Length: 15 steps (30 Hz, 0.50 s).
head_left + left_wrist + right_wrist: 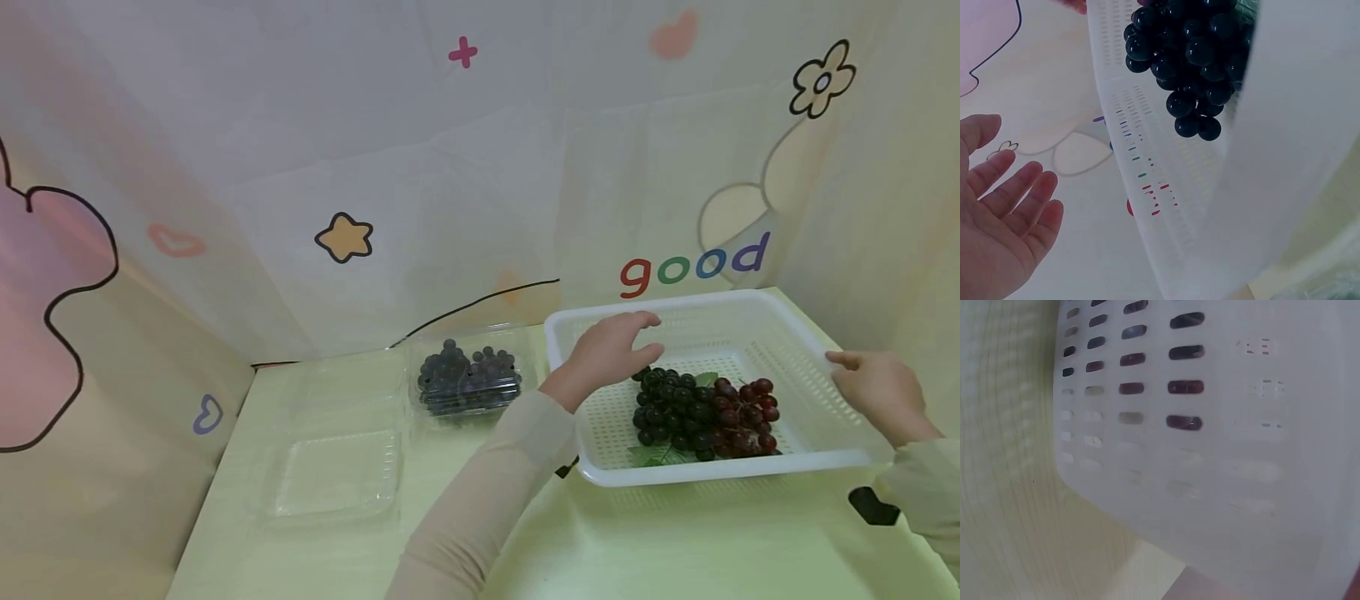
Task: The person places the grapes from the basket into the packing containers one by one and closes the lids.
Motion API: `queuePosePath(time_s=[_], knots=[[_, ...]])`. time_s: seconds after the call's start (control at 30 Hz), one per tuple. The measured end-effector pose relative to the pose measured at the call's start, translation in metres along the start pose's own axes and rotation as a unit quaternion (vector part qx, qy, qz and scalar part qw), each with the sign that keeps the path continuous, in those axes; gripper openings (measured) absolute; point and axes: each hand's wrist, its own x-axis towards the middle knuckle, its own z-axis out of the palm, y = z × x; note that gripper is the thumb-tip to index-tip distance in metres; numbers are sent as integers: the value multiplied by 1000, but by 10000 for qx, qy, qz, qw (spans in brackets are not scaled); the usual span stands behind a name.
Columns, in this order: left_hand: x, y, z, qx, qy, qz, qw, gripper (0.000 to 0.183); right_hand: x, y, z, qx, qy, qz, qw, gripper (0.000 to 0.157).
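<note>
A white perforated plastic basket (795,460) holds dark grapes (671,408) and red grapes (750,412), with some green leaves under and beside them. Over the basket's left side hovers my left hand (611,354), its thumb and fingers spread apart with nothing between them. In the left wrist view that hand (1013,219) shows its palm, clear of the dark grapes (1200,50). At the basket's right rim, my right hand (881,392) grips the edge with its thumb on top; its other fingers are mostly hidden. The right wrist view shows mainly the basket's slotted wall (1147,444).
Left of the basket stands a clear plastic box (468,400) with dark grapes inside. Farther left lies a clear plastic container (337,479) with nothing visible in it. A printed curtain (450,192) hangs behind the pale green table (337,554).
</note>
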Motion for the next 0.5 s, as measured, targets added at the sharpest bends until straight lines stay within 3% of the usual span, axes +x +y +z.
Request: queuePosePath(time_s=[0.27,0.5], knots=[[5,-1,6,-216,32,11,9998,36,1,-1,1,-8,39,-125,9999,40],[13,0,11,-457,11,10,9990,34,2,1,2,77,-2,76,9999,41]])
